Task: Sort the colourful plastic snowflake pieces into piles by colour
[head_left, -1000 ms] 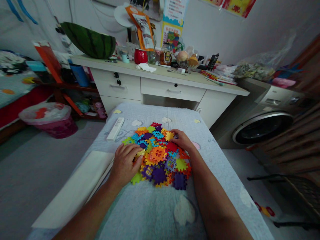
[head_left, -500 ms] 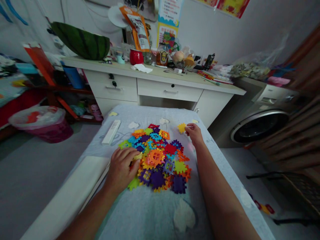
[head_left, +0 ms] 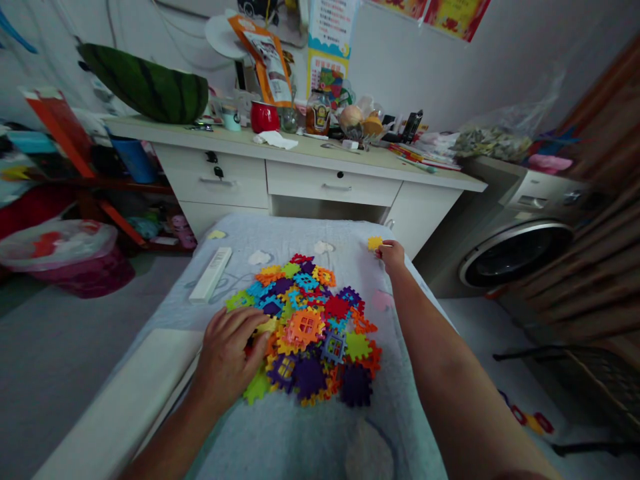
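My right hand [head_left: 391,255] is closed in a pinch on a yellow toothed-edge plastic building piece [head_left: 375,243], held near the far right of the cloth-covered table. A heap of such interlocking pieces in several colours [head_left: 305,327] lies in the middle. At the heap's left edge rests my left hand [head_left: 233,350], its fingers curved and the thumb apart, with fingertips by a pale yellow piece [head_left: 268,325]. An orange piece with a window pattern [head_left: 304,327] tops the heap. A dark purple square piece [head_left: 357,385] lies at its near right edge.
On the table's left are a narrow white box [head_left: 211,275] and a larger white panel or box [head_left: 130,393]. Beyond stands a white desk [head_left: 330,180] bearing a watermelon piece [head_left: 150,83], jars and papers. A washing machine [head_left: 520,227] is at right, a lined bin [head_left: 75,260] at left.
My right hand has moved slightly away from me with the yellow piece, which has turned. My left hand remains at the heap's left edge. The whole view has shifted a little.
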`<state>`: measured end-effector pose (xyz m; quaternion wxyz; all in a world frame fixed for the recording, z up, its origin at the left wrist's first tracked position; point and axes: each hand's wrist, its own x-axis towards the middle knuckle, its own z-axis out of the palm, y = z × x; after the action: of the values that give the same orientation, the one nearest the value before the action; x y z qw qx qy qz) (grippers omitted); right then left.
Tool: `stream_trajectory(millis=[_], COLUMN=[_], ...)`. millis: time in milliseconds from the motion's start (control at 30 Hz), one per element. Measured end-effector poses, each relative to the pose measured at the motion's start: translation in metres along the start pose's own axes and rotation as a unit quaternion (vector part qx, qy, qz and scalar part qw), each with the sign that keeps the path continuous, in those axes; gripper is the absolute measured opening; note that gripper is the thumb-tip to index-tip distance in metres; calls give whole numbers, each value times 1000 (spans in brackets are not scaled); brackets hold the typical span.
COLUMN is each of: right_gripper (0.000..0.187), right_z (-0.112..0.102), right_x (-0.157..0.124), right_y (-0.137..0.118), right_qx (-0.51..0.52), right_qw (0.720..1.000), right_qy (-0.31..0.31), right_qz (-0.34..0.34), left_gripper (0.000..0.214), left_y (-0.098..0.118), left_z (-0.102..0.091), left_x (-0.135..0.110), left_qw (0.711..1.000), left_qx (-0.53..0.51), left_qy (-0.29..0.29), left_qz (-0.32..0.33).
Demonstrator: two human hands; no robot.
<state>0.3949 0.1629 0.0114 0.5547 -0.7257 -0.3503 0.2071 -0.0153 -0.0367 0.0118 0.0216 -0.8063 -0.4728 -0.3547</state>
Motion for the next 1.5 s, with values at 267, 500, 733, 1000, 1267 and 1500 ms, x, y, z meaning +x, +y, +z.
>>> stream_trajectory(millis=[267, 500, 733, 1000, 1267, 1500], right_gripper=[32, 31, 37, 53, 53, 40], right_z=[1, 6, 6, 11, 13, 4], right_x=[-11, -24, -21, -14, -17, -26], right_y=[16, 15, 13, 19, 19, 14], right_qx=[-132, -377, -414, -418, -453, -349], right_qw=[985, 905, 884, 879, 855, 905], right_qy=[15, -68, -112, -114, -143, -116], right_qz=[-112, -185, -188, -201, -207, -216], left_gripper=[18, 20, 20, 21, 22, 27], left_y=[-5, -2, -3, -2, -7, -23], left_z=[1, -2, 0, -3, -14, -27], left_x=[0, 1, 1, 0, 5, 4], left_qw=[1000, 1000, 1000, 999, 998, 986], left_qx=[11, 17, 17, 21, 61, 141], left_qy=[6, -10, -16, -21, -8, -12], left_qz=[11, -5, -6, -19, -32, -91])
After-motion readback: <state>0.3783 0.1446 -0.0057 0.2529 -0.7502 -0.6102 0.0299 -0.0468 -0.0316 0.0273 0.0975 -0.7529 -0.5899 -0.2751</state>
